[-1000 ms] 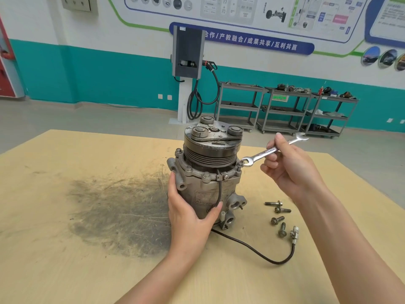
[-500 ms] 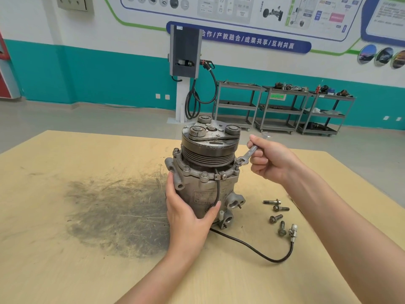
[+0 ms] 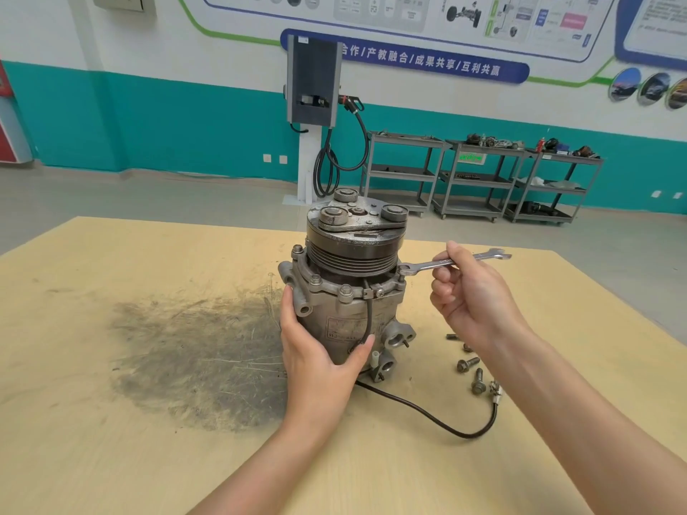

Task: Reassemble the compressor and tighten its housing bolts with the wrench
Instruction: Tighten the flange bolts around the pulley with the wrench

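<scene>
Wooden surface point(image 3: 111, 459): soiled by a dark smear left of the compressor. Compressor point(image 3: 349, 288): stood upright mid-surface, pulley uppermost, black cable trailed to its right. Left hand point(image 3: 319, 362): wrapped around the compressor's lower housing. Right hand point(image 3: 472, 302): closed on the wrench point(image 3: 451, 262), whose ring end is seated on a housing bolt at the compressor's right rim. Loose bolts point(image 3: 469, 364): scattered right of the compressor.

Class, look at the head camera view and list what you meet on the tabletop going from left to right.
Dark smudge → left hand → compressor → wrench held by the right hand → loose bolts.
</scene>
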A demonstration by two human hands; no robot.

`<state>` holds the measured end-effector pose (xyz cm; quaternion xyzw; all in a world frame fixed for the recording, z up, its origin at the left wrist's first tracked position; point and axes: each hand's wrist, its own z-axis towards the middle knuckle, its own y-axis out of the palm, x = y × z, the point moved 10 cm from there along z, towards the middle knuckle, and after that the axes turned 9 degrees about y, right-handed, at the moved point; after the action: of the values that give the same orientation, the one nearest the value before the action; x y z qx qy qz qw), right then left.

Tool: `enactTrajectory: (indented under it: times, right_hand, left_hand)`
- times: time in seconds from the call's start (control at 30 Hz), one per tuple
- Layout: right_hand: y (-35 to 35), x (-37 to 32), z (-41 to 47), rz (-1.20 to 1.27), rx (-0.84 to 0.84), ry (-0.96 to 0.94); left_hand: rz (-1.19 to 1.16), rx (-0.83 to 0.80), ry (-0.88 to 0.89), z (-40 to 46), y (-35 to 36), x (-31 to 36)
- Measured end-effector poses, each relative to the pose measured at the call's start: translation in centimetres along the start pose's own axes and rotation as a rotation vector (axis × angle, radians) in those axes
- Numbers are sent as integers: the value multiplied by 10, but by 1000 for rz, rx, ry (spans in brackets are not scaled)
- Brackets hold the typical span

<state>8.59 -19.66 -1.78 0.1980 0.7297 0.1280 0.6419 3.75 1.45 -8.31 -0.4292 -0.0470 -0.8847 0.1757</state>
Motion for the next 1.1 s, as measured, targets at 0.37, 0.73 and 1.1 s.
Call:
enactTrajectory:
  times: [0.37,0.73,1.1]
  right_hand:
    - [21,-14,-91,-403,-12,-887]
    - [105,-12,-144,-1608,518,-1455]
    - [140,-7,-143,-1866,647,-1348]
  left_hand:
    - [35,17,-14,1,1,-4]
    - [44,22,-33,1,2,-9]
    - [38,-3,-132,2,4,-12]
